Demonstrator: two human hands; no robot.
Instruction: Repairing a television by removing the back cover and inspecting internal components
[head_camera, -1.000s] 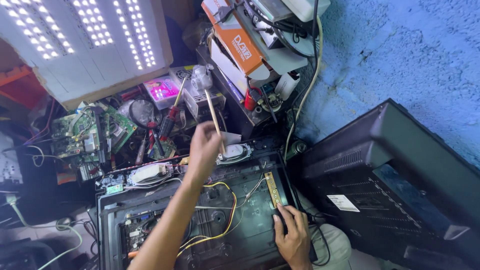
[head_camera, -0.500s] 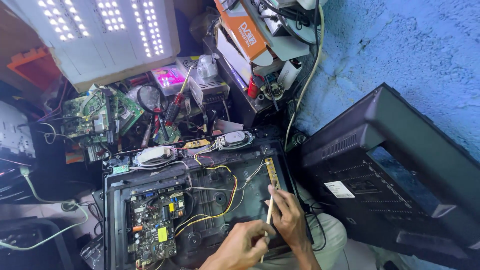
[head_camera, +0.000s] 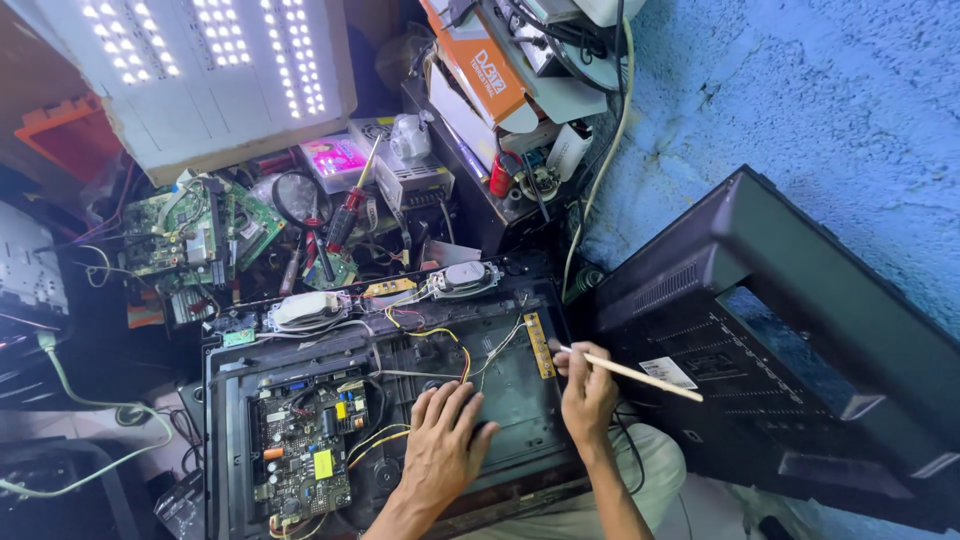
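over open chassis (head_camera: 520, 400), right hand (head_camera: 588, 395) holds stick (head_camera: 640, 377) pointing right.

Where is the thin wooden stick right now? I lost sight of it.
In the head view, the right hand holds the wooden stick right of centre, its tip by the narrow yellow board.

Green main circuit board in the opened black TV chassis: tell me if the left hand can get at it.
Probably yes. The left hand lies flat on the chassis just right of the green board, with only thin yellow wires between.
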